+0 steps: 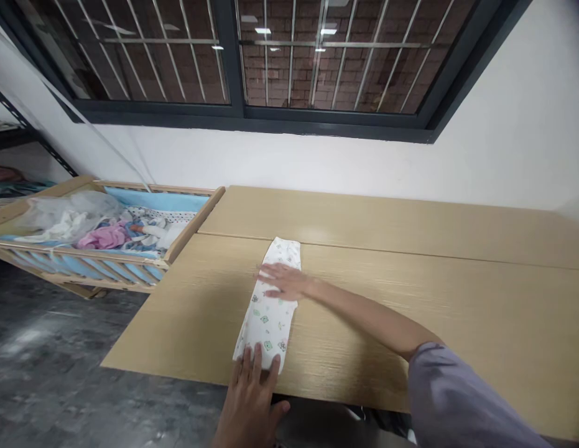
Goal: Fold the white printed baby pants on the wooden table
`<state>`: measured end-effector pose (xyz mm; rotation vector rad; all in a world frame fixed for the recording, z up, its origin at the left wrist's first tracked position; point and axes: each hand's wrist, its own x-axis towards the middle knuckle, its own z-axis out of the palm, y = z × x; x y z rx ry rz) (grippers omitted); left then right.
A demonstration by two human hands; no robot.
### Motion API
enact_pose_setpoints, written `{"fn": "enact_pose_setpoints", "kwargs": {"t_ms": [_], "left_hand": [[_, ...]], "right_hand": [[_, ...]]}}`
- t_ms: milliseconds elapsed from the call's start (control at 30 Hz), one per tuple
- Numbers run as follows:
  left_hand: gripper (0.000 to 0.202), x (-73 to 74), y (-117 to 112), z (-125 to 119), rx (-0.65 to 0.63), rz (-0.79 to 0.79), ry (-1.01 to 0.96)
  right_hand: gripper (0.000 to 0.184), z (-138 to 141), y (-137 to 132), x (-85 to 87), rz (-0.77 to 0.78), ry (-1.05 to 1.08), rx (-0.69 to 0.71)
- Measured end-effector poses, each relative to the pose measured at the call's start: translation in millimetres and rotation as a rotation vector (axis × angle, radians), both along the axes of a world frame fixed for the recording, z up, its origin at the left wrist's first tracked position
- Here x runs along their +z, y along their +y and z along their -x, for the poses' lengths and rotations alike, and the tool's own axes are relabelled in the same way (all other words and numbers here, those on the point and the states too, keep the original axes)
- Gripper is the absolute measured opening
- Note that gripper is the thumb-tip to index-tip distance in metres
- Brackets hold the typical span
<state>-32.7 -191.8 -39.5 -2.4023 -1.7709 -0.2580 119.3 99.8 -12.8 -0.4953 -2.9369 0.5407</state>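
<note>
Nearest, the left hand (252, 395) lies ungripping, spread fingertips on the near end of a folded white printed garment (265, 320), apparently steadying it. The garment runs lengthwise toward the desk's (387, 292) far side. Farther up, the flat, slightly blurred right hand (283, 281) grasps nothing, seemingly smoothing cloth, forearm reaching from the right.

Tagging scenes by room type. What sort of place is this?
Likely a nursery or laundry room, though which isn't clear: a slatted wooden crib with light blue lining, holding a pile of mixed fabrics; a long tan table; and on it, a long white patterned cloth.
</note>
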Motion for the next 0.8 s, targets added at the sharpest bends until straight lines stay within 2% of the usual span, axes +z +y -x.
{"fn": "enact_pose_setpoints", "kwargs": {"t_ms": [100, 167, 267, 333, 400, 500, 567, 600, 633, 667, 733, 800], "left_hand": [[0.081, 3.8, 0.2, 0.4, -0.008, 0.016, 0.033], [0.08, 7.2, 0.1, -0.5, -0.019, -0.001, 0.063], [0.076, 13.5, 1.5, -2.3, -0.029, -0.02, 0.084], [0.065, 19.4, 5.2, -1.0, -0.036, -0.03, 0.07], [0.046, 27.4, 11.4, 4.4, -0.039, -0.041, 0.026], [0.029, 41.6, 22.8, 20.2, -0.051, -0.064, -0.078], [0.025, 48.4, 27.8, 32.8, -0.091, -0.069, -0.137], [0.025, 50.0, 28.7, 38.6, -0.12, -0.07, -0.159], [0.027, 50.3, 28.2, 43.5, -0.148, -0.069, -0.175], [0.031, 49.5, 26.6, 47.5, -0.171, -0.067, -0.185], [0.036, 45.7, 20.7, 51.7, -0.213, -0.069, -0.197], [0.027, 42.1, 13.4, 51.3, -0.25, -0.088, -0.217]], "right_hand": [[0.064, -8.0, 55.6, 1.6, 0.025, -0.007, -0.186], [0.061, -11.8, 79.4, 3.9, 0.041, -0.011, -0.23], [0.059, -12.4, 89.7, 7.5, 0.04, -0.025, -0.239], [0.06, -9.9, 78.9, 11.1, 0.017, 0.001, -0.241], [0.06, -7.7, 53.2, 16.8, -0.027, 0.095, -0.253], [0.047, -11.0, -10.5, 29.5, -0.072, 0.281, -0.236], [0.035, -20.2, -62.3, 38.3, -0.005, 0.287, -0.102], [0.032, -26.8, -87.9, 41.9, 0.047, 0.247, 0.026], [0.032, -34.1, -112.0, 44.4, 0.093, 0.196, 0.129], [0.034, -41.8, -133.9, 45.4, 0.107, 0.177, 0.149], [0.05, -56.2, -169.7, 41.9, 0.088, 0.152, 0.133], [0.057, -67.2, -195.1, 31.1, 0.014, 0.149, 0.085]]}}
